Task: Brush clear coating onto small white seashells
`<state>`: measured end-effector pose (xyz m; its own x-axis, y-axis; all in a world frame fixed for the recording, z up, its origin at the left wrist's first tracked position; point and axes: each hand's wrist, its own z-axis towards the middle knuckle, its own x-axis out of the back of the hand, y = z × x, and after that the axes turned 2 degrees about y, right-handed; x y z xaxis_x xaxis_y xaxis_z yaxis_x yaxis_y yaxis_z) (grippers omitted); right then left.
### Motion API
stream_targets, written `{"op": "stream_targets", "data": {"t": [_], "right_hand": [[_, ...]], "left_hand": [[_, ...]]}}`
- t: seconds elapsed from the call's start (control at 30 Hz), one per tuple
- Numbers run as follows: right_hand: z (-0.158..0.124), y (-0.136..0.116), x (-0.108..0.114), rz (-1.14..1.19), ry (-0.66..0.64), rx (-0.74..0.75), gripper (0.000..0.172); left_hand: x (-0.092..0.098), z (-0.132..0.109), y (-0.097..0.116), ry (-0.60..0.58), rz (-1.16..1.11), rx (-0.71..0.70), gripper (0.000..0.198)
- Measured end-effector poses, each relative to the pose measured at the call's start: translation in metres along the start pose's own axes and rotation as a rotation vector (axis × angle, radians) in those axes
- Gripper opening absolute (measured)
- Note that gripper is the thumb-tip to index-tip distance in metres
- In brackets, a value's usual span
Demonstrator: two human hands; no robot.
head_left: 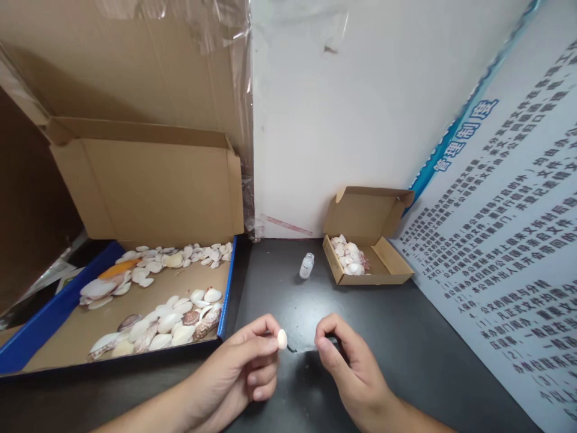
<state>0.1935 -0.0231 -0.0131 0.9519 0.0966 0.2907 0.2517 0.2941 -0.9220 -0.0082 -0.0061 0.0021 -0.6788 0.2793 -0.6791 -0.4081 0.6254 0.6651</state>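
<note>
Low in the head view, my left hand (250,361) pinches a small cream seashell (282,339) between thumb and forefinger. Across from it, my right hand (351,367) is closed, thumb tip against forefinger. A faint thin line seems to run from those fingertips toward the shell, too fine to name. Beyond both hands stands a small clear bottle (306,266) with a whitish label. To the left, a large blue-edged cardboard box (175,290) holds rows of white, brown and orange seashells (169,322).
At the back right, a small open cardboard box (383,278) contains white and pinkish shells (349,255). A white panel (297,120) rises behind the dark table (270,282). A printed board (509,240) leans along the right side.
</note>
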Motion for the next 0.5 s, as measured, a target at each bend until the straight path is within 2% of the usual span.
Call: {"op": "stream_targets", "data": {"t": [0.17,0.5], "right_hand": [[-0.0021,-0.0013,-0.0001,0.033,0.012,0.003,0.034],[0.0026,-0.0083,0.0000,-0.090,-0.019,0.033,0.034]], "left_hand": [[0.0004,-0.0002,0.0002,0.006,0.005,0.006,0.012],[-0.0005,0.0000,-0.0006,0.001,-0.007,0.002,0.016]]}}
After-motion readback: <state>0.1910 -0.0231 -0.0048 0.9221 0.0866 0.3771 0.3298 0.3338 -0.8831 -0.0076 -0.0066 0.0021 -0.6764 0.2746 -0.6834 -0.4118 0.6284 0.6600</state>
